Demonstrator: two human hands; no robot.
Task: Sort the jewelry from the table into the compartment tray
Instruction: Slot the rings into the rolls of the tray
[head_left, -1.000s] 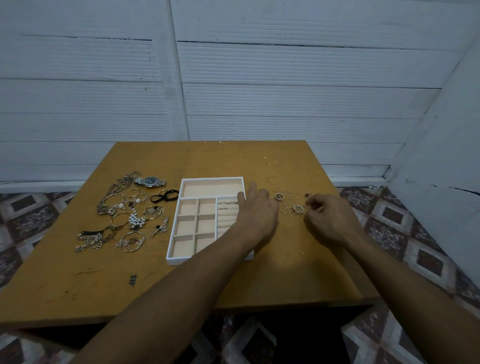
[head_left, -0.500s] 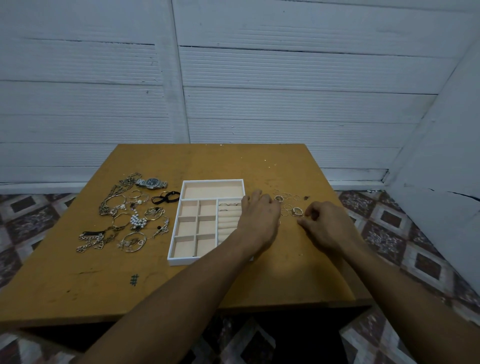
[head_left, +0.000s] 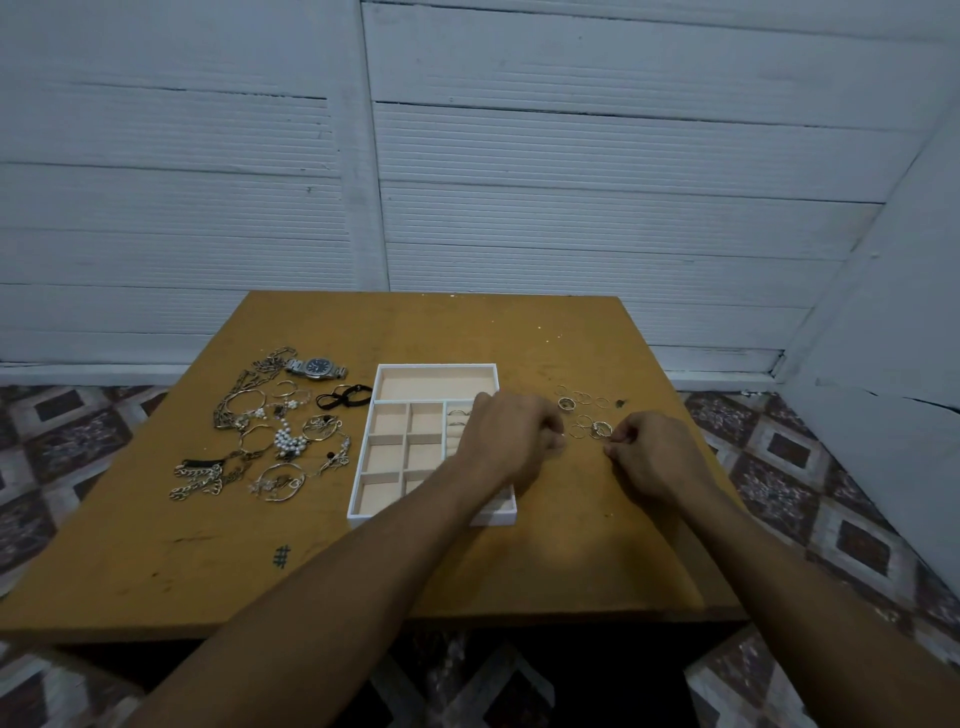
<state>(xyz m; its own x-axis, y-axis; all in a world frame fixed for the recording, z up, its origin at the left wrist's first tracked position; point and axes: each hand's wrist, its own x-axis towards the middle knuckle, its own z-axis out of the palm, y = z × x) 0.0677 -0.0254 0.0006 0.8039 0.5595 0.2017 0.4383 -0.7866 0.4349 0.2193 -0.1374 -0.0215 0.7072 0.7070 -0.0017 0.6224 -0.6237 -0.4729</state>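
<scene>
While the left hand (head_left: 511, 441) and right hand (head_left: 654, 457) curl, perhaps on rings (head_left: 600, 429), the table (head_left: 467, 332) bears "#" (head_left: 281, 556).

room and furniture, head view, dim light.
back wall (head_left: 597, 208): white-painted horizontal boards, finely ribbed, with dark seams between them. a vertical white post (head_left: 366, 156) splits it left of centre. right wall (head_left: 893, 338): also white, meets the back wall at a corner, with a dark crack running across its lower part. a white baseboard (head_left: 717, 358) runs along the foot of the back wall. floor (head_left: 779, 467): tiles in a diamond pattern of brown, grey and white. table (head_left: 467, 332): flat wooden top, ochre yellow, scuffed, with pale specks toward the far edge and a small dark hash mark (head_left: 282, 556) near the front. the far edge is close to the back wall; contact cannot be told. light: low, cool, bluish on the walls.
</scene>
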